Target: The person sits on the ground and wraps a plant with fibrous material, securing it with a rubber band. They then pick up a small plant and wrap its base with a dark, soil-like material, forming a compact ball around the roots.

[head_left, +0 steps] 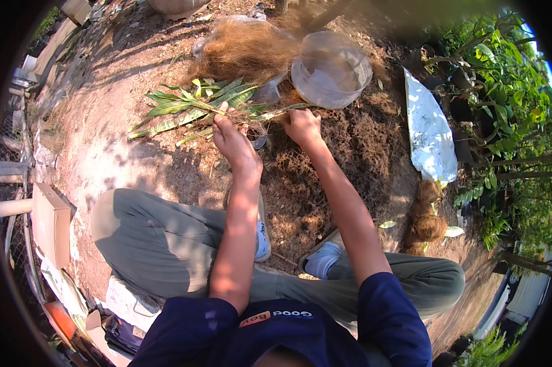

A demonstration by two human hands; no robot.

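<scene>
My left hand (234,141) grips a small snake plant (179,104) near its base, the thumb on top and the yellow-edged leaves fanning out to the left. Under it lies a heap of loose snake plant leaves (169,125). To the right, my right hand (302,126) has its fingers curled beside a narrow green leaf (280,113); what they hold, if anything, is hidden. Thin brown fibres hang between the two hands. Partly behind my left hand is a small dark round container (258,141).
Coconut fibre (244,48) is piled beyond the leaves, beside a clear plastic tub (333,94). Dark, root-like material (349,147) covers the ground at right. A pale sheet (429,133) and several fibre-wrapped balls (429,228) lie farther right. A cardboard box (51,225) stands at left.
</scene>
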